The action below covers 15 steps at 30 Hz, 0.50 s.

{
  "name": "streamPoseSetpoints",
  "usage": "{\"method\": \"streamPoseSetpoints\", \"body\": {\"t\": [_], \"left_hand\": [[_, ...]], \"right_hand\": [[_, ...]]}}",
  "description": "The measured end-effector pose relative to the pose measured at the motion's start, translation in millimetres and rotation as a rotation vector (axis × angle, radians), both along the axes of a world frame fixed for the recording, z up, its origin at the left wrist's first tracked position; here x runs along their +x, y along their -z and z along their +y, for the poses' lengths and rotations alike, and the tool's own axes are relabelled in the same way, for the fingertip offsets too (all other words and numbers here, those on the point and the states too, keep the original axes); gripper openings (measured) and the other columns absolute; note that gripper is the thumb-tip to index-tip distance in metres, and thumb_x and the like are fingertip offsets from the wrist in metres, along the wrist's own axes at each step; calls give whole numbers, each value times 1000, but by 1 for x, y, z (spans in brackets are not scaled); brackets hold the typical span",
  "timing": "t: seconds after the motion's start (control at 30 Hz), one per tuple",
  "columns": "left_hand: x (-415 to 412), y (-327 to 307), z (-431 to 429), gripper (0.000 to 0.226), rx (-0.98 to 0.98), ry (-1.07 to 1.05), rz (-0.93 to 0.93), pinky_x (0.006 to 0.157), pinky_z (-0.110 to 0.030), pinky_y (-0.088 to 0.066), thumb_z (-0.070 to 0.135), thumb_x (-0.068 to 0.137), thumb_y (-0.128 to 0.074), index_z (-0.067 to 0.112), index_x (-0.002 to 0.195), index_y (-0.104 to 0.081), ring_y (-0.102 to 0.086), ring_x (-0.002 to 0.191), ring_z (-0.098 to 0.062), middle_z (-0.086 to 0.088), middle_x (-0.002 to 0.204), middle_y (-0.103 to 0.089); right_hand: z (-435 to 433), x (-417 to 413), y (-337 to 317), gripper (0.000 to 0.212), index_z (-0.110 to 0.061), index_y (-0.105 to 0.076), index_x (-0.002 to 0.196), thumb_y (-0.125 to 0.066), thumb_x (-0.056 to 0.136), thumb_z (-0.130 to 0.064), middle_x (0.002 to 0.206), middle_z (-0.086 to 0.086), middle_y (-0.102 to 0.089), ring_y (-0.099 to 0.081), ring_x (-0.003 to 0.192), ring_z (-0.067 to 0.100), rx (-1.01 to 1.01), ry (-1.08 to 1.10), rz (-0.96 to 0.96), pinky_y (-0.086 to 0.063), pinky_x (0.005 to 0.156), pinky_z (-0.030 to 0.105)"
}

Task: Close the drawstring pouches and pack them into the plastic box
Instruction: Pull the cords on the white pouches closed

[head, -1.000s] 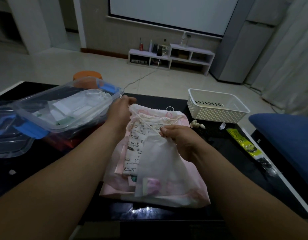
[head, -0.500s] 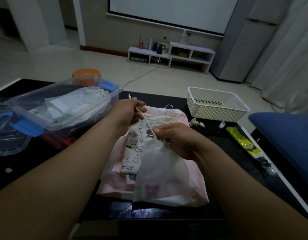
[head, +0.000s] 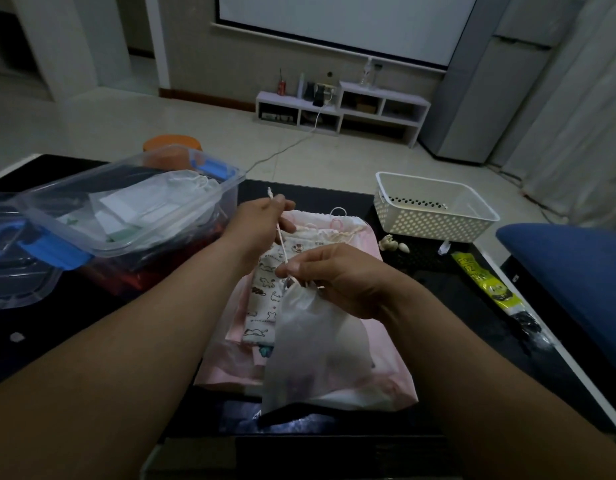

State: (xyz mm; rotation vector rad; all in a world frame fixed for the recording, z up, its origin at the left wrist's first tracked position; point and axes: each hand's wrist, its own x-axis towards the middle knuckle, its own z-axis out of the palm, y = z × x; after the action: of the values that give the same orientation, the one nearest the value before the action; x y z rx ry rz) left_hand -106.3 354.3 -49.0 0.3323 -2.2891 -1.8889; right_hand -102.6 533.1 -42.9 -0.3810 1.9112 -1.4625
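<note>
White pouch (head: 313,344) being cinched: cord (head: 281,237) pinched by left hand (head: 258,223), neck gripped by right hand (head: 337,275); plastic box (head: 227,190) part-filled, stack (head: 263,289) pending.

Two arms of a person are showing, seen from a camera worn on the head. The left forearm (head: 109,358) is appearing bare along its whole visible length, from the lower left edge of the frame to the wrist, and the left hand (head: 259,221) is showing bare as well. The right forearm (head: 472,358) is likewise appearing bare from the lower right edge to the wrist, with the right hand (head: 337,277) uncovered. Dim light is leaving the fingernails and finer details of the hands too blurred to tell.
</note>
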Motion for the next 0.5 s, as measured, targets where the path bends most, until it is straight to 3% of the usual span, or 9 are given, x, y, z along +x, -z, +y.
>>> {"method": "streamPoseSetpoints", "body": {"t": [0.1,0.2,0.23,0.3,0.37,0.4,0.5], "left_hand": [[-1,5,6,56,-27,94,-118,94,-47,-55,61,106,-36,21,141,-56,-70,98,-25,-3,104,-72],[-3,8,9,79,-272,-77,-209,99,-45,-52,73,97,-38,12,147,-47,-64,113,-29,-11,129,-63],[0,8,6,73,-403,-163,-184,94,-42,-51,67,100,-40,8,142,-49,-63,113,-30,-14,131,-61],[8,3,2,49,-530,-196,-65,78,-38,-50,51,107,-42,7,112,-63,-65,92,-26,-12,105,-68],[19,-6,6,48,-509,6,-30,75,-37,-53,43,109,-43,10,86,-69,-66,77,-22,-7,81,-69],[25,-10,11,48,-475,136,-49,78,-36,-54,43,109,-45,12,84,-72,-68,78,-20,-4,80,-71],[36,-9,23,32,-333,396,-127,71,-26,-53,44,106,-51,22,107,-74,-68,91,-13,4,102,-71]], "right_hand": [[2,-2,0,27,3,-76,109,-69,97,-20,105,20,-69,-57,94,26,-42,88,64,-47,87,39],[8,-10,1,18,-2,-80,91,-70,97,-16,112,18,-76,-67,100,28,-85,271,103,-56,90,38],[10,-12,3,18,1,-79,87,-71,96,-13,111,20,-76,-68,98,26,-90,339,105,-56,84,33],[17,-15,6,19,4,-77,84,-73,94,-11,107,25,-75,-65,92,25,-62,428,126,-53,73,29],[21,-16,9,19,6,-78,89,-74,93,-13,104,26,-75,-63,89,25,-39,441,125,-53,70,29],[21,-16,10,19,4,-78,89,-74,94,-13,97,24,-75,-62,86,25,-41,428,123,-53,70,30],[21,-17,11,19,-3,-77,81,-68,97,-9,77,12,-68,-60,76,21,-68,349,155,-50,68,29]]}}
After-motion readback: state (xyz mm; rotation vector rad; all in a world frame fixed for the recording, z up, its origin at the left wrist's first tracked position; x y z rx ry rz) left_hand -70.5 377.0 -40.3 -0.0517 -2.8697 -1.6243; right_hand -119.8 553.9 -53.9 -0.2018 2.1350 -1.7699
